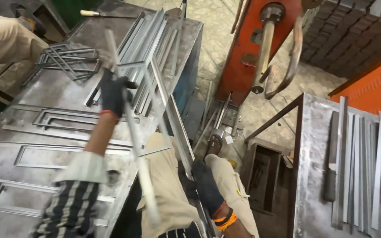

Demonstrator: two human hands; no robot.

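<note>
Holding a long, thin, pale grey metal strip (131, 128) in the air, the person stands between two steel work surfaces, and this strip looks light for its length but stiff only along its narrow edge, so I judge it will bend and whip at the free ends if it is moved quickly. Its cut edges are probably sharp and its bare surface smooth, which makes a gloved hold sensible. It seems best taken at two points far apart, so that the middle does not sag. The left hand (112, 93), in a dark glove with a red cuff, is closed around the upper part of the strip, above the grey steel counter (31, 132) with flat rectangular metal frames (62, 117) lying on it. The right hand (206, 185), also in a dark glove and with orange bands at the wrist, is low near the person's beige trousers and appears closed on a second long grey metal strip (179, 132) that leans along the counter's edge; the picture is blurred, so I cannot tell whether both strips belong to one piece. A bundle of similar long metal strips (151, 44) rests further back on the counter. To the right, another grey steel table (314, 176) carries more flat strips (358, 167), well apart from both hands.
</note>
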